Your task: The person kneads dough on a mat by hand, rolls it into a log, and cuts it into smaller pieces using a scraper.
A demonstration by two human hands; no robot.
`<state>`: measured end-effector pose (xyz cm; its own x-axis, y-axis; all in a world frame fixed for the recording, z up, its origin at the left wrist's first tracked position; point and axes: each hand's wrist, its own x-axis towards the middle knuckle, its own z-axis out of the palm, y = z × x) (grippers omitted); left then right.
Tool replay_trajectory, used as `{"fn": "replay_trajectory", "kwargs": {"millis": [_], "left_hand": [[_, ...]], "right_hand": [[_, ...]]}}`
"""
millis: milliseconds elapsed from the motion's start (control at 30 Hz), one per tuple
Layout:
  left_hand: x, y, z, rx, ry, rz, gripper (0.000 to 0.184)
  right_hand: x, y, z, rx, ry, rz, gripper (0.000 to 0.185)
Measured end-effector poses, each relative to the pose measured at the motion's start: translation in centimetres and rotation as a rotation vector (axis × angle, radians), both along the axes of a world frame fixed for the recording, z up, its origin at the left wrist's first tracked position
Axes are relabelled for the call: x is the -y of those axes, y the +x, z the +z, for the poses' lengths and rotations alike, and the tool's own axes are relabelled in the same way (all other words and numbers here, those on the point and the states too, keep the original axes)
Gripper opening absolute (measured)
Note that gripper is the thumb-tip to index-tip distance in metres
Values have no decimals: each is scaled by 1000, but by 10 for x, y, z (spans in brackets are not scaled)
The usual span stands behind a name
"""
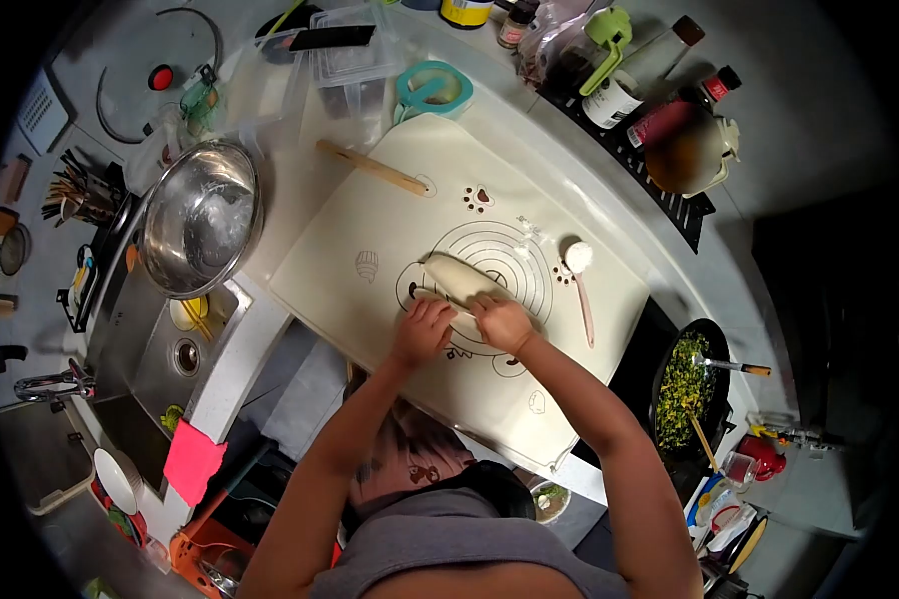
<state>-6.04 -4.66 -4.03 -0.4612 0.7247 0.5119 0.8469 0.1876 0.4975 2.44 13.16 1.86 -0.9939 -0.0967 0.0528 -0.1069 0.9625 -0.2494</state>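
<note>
A pale, elongated piece of dough [461,277] lies slantwise on a cream baking mat [340,299] printed with circles and paw marks. Along its near side, my left hand [427,329] has its fingers bent over the dough's edge. My right hand [502,324] grips the dough's right end, fingers curled and thumb side inward. A narrower strip of dough shows between both hands; whether it is a fold or a separate piece I cannot tell. Right of the dough, a spoon [583,299] heaped with white flour rests on the mat. A wooden rolling pin [374,167] lies at the mat's upper left.
A steel bowl [202,220] with white powder stands left, beside the sink [160,349]. At right is a pan [687,399] of chopped green and yellow filling. Bottles [659,60] line a rack at upper right. A teal tape-like ring [434,90] and clear plastic boxes [345,70] sit behind.
</note>
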Motion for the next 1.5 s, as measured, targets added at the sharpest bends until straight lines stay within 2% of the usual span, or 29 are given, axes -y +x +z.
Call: {"fn": "replay_trajectory", "kwargs": {"millis": [33,100,267,333,433,467,500,567,600,700,733,1100,1200,1400,1500], "left_hand": [[-1,1,5,21,-2,-31,29],[-9,4,6,-55,-21,32,19],[-12,9,4,-177,-72,94,5],[-7,12,4,-191,-118,100,7],[-6,21,19,-117,-211,123,18],[-8,26,25,-74,-246,131,22],[-10,28,22,-39,-230,103,27],[-14,32,13,36,-195,50,36],[-18,35,15,62,-210,-18,34],[-30,42,7,-18,-140,-103,28],[-32,45,5,-15,-143,-93,28],[-33,44,-1,26,-87,-86,27],[-34,43,-3,39,-71,-103,27],[-32,41,0,23,-10,-135,26],[-32,41,1,38,3,-153,26]], "right_hand": [[0,2,-2,-21,-42,-21,25],[-5,5,-3,-62,-119,-65,23],[-25,19,-11,-15,-340,-203,20],[-23,24,-3,-89,-457,-259,22],[-19,39,11,-168,-494,-356,21],[-27,46,0,-259,-442,-334,20],[-22,49,23,-233,-546,-494,21],[-24,50,67,-186,-577,-606,21],[-32,54,72,-163,-571,-524,17],[-46,68,84,-38,-313,-231,13],[-50,75,75,15,-231,-207,12],[-41,78,26,90,-106,-156,10],[-38,76,25,193,-37,-199,13],[-34,78,9,83,-65,-148,27],[-30,76,-1,38,15,-113,31]]}}
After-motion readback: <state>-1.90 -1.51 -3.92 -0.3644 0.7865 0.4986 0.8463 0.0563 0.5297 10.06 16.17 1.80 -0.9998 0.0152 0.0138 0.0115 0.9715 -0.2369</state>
